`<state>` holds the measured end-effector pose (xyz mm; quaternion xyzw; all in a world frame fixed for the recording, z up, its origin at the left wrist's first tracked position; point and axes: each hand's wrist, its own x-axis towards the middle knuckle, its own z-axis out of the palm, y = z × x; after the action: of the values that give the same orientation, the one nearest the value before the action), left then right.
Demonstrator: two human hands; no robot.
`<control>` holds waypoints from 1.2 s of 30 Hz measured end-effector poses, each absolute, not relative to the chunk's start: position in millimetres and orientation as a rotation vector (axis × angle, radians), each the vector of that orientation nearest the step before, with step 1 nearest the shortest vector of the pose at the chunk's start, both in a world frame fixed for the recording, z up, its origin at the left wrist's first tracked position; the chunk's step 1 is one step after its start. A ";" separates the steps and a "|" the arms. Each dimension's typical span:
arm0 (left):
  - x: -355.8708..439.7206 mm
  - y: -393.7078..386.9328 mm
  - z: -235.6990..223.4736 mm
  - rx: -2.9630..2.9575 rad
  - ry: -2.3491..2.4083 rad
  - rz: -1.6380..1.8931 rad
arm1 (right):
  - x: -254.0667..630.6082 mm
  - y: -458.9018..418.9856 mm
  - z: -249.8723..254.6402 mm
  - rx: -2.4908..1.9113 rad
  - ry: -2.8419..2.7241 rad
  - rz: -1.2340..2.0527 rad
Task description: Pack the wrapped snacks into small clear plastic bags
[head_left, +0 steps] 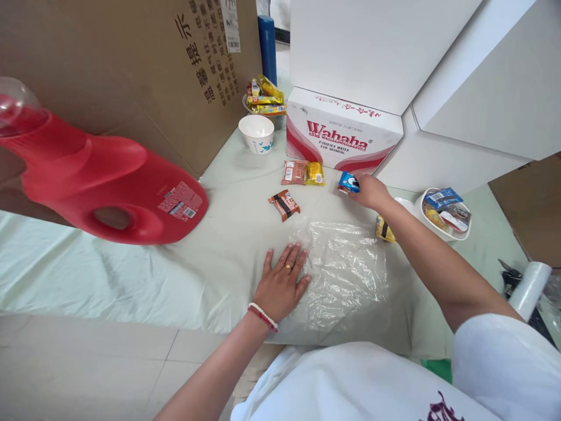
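Observation:
My left hand [283, 283] lies flat with fingers spread on the cloth, over the left edge of a clear plastic bag [346, 269]. Farther out, my right hand [368, 191] is closed on a small blue snack packet [348, 182], in front of the white and red box. Left of it are a brown packet [294, 172] and a yellow packet [315, 173] side by side, with an orange packet with a dark band [284, 204] nearer to me. Another yellow packet [385, 229] is partly hidden by my right forearm.
A white bowl [446, 228] of packets stands at the right. A paper bowl [256, 134] and a dish of yellow snacks [265, 96] are at the back, beside the Wahaha box [342, 130]. A large red bottle [118, 181] and a cardboard box [131, 70] bound the left.

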<state>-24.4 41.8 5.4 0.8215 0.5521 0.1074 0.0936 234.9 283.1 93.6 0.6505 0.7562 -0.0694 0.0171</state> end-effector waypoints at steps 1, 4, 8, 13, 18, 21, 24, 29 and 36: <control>-24.3 41.5 4.8 2.440 1.639 0.324 | 242.8 263.3 102.6 1.979 2.395 -0.280; -24.2 40.6 2.9 2.455 1.651 0.342 | 251.8 198.6 121.9 1.754 2.559 -0.486; -23.0 40.5 0.6 2.481 1.652 0.356 | 234.2 126.1 115.7 1.529 2.563 -0.547; -22.9 38.6 2.8 2.497 1.702 0.410 | 211.9 89.7 85.6 1.487 2.478 -0.522; -39.2 22.4 13.6 2.623 1.656 0.707 | 241.7 70.0 92.1 1.617 2.599 -0.657; -58.2 9.5 15.5 2.701 1.175 0.622 | 277.0 41.2 96.4 1.495 2.760 -0.821; -75.8 0.4 11.2 2.587 0.970 0.455 | 303.2 7.4 77.5 1.279 2.858 -0.998; -86.6 2.8 9.6 2.370 0.978 0.320 | 312.3 -17.6 36.9 1.438 2.990 -1.074; -78.9 39.4 38.6 1.943 1.112 0.455 | 317.9 24.2 64.8 1.605 2.774 -1.497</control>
<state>-78.9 39.4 38.6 0.7736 0.4428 0.1812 0.4154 317.9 24.2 64.8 0.4449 0.7689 -0.4150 -0.1964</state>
